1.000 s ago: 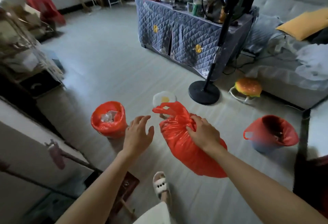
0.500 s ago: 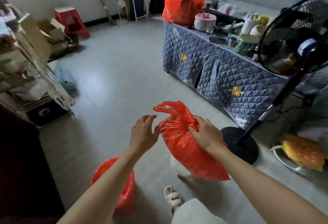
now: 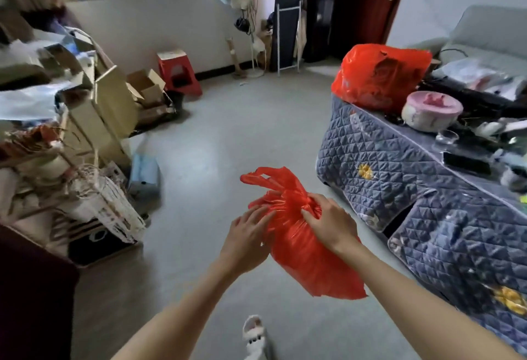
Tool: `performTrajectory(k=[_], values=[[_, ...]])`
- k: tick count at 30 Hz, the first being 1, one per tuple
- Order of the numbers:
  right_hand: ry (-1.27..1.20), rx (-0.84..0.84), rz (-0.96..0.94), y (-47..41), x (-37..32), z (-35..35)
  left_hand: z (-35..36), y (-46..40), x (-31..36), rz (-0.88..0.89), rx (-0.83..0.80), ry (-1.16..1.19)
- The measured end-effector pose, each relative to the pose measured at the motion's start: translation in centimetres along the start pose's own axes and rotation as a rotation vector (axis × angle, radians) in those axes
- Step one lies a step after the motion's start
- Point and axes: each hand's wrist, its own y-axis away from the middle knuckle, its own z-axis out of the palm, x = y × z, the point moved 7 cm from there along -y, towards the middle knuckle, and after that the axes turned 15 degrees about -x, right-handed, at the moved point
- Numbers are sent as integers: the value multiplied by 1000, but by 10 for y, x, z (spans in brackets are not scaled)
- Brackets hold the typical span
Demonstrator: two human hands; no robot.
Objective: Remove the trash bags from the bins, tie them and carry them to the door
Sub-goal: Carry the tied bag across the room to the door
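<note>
The person held a red trash bag (image 3: 302,251) in the air in front of the body, above the grey floor (image 3: 228,137). The right hand (image 3: 330,224) gripped the bag's gathered neck, its fingers curled into the bunched plastic just below the loose handles, which stuck up and to the left. The left hand (image 3: 246,238) lay against the bag's left side with its fingers straight and spread, touching the plastic without closing round it. The bag's body hung down and to the right between the two forearms, its lower end free of the floor.

To the right stood a table draped in a grey quilted cover (image 3: 399,188), near the bag but apart from it. A second, fuller red bag (image 3: 379,77) sat on the table's far end, just beside a round pink container (image 3: 430,110). Across the room a red plastic stool (image 3: 176,74) stood against the wall, beside open cardboard boxes (image 3: 142,85). A white slipper (image 3: 253,334) showed at the bottom edge.
</note>
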Motion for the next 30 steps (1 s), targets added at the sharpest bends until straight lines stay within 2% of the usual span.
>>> performTrajectory(k=[8,13,15,16,19,21,24,30], values=[[-30,-70,-40,-306,-47,-44,-85,-262,-145,-35,-42,-18],[-68,2,-25,-456,-50,-102,-136,-416,-194,11,-20,-27],[-80,-3,10,-526,-39,-119,-147,-487,-213,14,-56,-31],[-87,4,31,-590,-27,-133,-152,-550,-228,8,-80,-25],[-73,-7,24,-655,-18,-150,-164,-612,-241,19,-76,-28],[-81,-22,21,-736,-9,-172,-175,-690,-261,4,-96,-30],[-80,-57,13,-861,-12,-214,-214,-810,-294,-11,-127,-28],[-105,-45,5,-1063,-21,-284,-286,-1000,-351,-32,-70,73]])
